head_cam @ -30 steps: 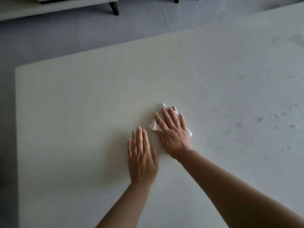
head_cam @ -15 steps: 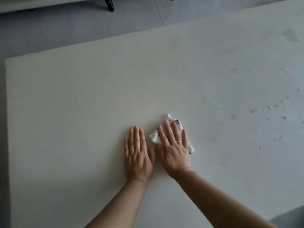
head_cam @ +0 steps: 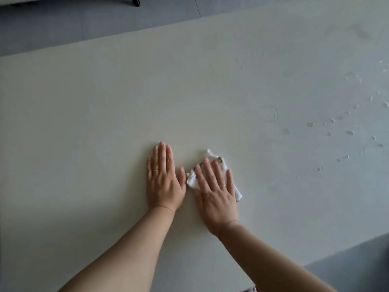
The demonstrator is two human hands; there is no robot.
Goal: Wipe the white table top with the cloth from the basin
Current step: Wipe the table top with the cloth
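Observation:
The white table top (head_cam: 105, 114) fills most of the view. A small folded white cloth (head_cam: 212, 157) lies on it just right of centre. My right hand (head_cam: 216, 192) presses flat on the cloth with fingers spread, covering most of it; its corners stick out above the fingertips and at the lower right. My left hand (head_cam: 163, 178) lies flat and bare on the table just left of the cloth, fingers together, holding nothing. The basin is out of view.
Water drops and wet smears (head_cam: 336, 127) dot the table's right side, with a ring-shaped mark (head_cam: 273, 114) nearer the middle. Grey tiled floor (head_cam: 63, 24) lies beyond the far edge, with a dark furniture leg (head_cam: 135, 1) at the top. The table's near edge shows at bottom right.
My right hand has drawn the cloth back toward me across the table, ending beside my left hand. The left hand has stayed flat on the table.

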